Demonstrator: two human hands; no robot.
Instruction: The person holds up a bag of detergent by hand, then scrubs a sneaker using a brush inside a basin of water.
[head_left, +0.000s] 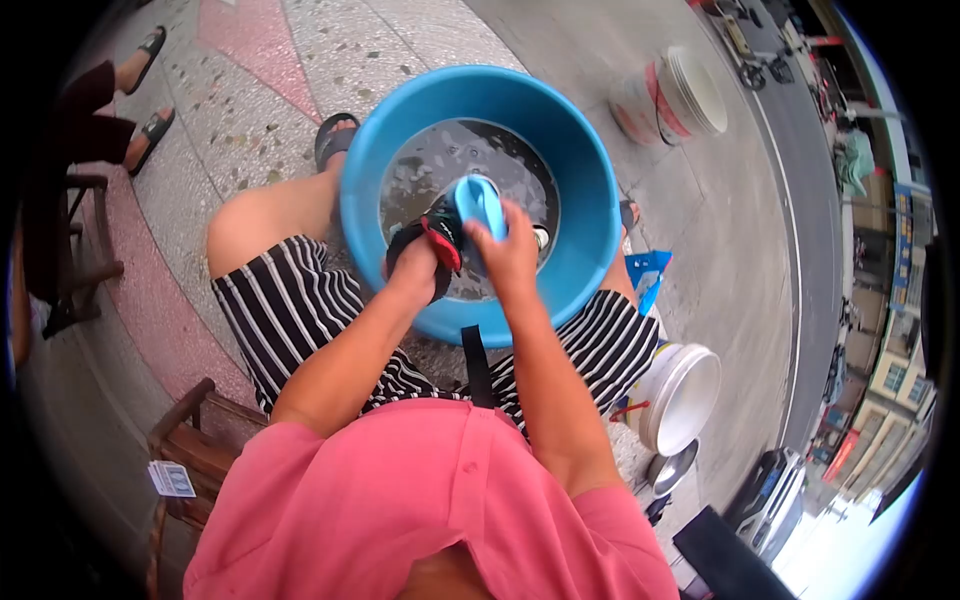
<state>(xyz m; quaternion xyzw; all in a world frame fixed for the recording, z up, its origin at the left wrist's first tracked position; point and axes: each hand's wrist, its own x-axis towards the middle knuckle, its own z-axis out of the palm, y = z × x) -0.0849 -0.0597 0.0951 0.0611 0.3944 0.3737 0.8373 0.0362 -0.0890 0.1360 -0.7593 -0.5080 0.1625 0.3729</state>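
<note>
Over a large blue basin (pixel 365 130) of dirty grey water (pixel 450 150), my left hand (pixel 415 268) grips a dark shoe (pixel 440 235) with a red part at its opening. My right hand (pixel 510 252) is closed around a light-blue scrubbing brush (pixel 480 205), held against the toe end of the shoe. The brush's bristles are hidden from me. Just right of my right hand, a small black-and-white object (pixel 541 236) shows in the water, too little of it visible to name.
White buckets stand to the right, one upper (pixel 690 95) and one lower (pixel 685 400), with a metal bowl (pixel 675 467) beside it. A blue packet (pixel 648 275) lies near my right leg. Wooden chairs (pixel 190 440) are at left, near another person's sandalled feet (pixel 150 135). A road (pixel 790 200) runs beyond.
</note>
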